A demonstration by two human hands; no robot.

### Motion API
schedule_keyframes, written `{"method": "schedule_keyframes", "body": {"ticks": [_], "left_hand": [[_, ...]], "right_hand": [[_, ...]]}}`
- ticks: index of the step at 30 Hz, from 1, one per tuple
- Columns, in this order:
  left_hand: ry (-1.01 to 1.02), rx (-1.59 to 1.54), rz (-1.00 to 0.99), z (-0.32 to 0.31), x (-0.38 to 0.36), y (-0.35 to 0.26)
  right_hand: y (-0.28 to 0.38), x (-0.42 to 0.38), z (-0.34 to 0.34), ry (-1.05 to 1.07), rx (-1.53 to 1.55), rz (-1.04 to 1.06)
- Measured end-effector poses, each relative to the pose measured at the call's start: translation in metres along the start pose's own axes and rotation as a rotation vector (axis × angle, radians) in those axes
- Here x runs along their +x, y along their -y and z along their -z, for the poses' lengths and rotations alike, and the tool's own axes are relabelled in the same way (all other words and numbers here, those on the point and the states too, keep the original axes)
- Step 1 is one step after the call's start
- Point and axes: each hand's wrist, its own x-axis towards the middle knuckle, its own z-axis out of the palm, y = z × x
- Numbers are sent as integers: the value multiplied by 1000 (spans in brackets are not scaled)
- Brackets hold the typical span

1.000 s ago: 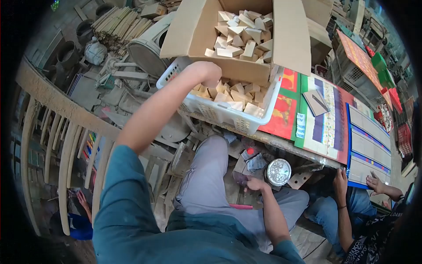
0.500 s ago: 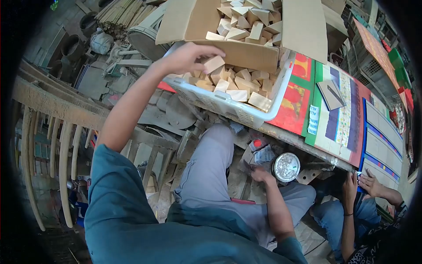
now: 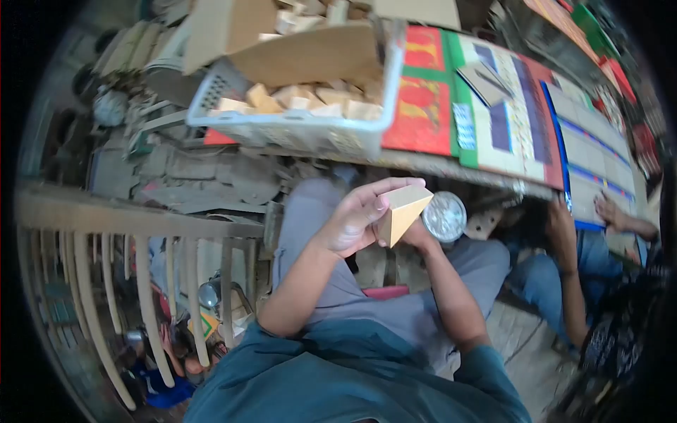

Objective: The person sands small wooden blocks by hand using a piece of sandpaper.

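Note:
My left hand (image 3: 354, 220) grips a wedge-shaped wooden block (image 3: 403, 211) in front of my lap, thumb and fingers on its sides. Just behind the block is my right hand (image 3: 422, 238), its fingers mostly hidden; the part that shows looks curled, and what it holds cannot be made out. A round tin (image 3: 445, 216) with a pale, shiny top is beside my right hand. Beyond my knees, a white plastic basket (image 3: 296, 135) contains several similar wooden blocks (image 3: 264, 100).
A cardboard box (image 3: 310, 58) with more blocks leans over the basket. The low table (image 3: 423, 116) has colourful printed coverings and a flat board (image 3: 485, 83). A wooden slatted rail (image 3: 134, 215) runs along my left. At right, a co-worker's hands (image 3: 564, 229) touch a blue-edged panel (image 3: 592, 155).
My left hand has come back from the basket to my lap with a block in it, close to my right hand. The view has shifted, so the basket appears further left and higher.

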Motion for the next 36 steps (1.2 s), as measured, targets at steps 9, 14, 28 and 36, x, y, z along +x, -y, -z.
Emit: {"method": "schedule_keyframes", "body": {"ticks": [9,14,28,36], "left_hand": [[-141,277,173,66,45,97],[-233,737,93,80,71,125],[-249,1130,-115,56,71,162],[-350,1258,-111,74,76,162]], "right_hand": [[14,-52,37,-533,510,-229],[-1,-54,37,-548,663,1],[-40,-27,27,-428,567,-46],[-27,-27,25,-373,562,-130]]}}
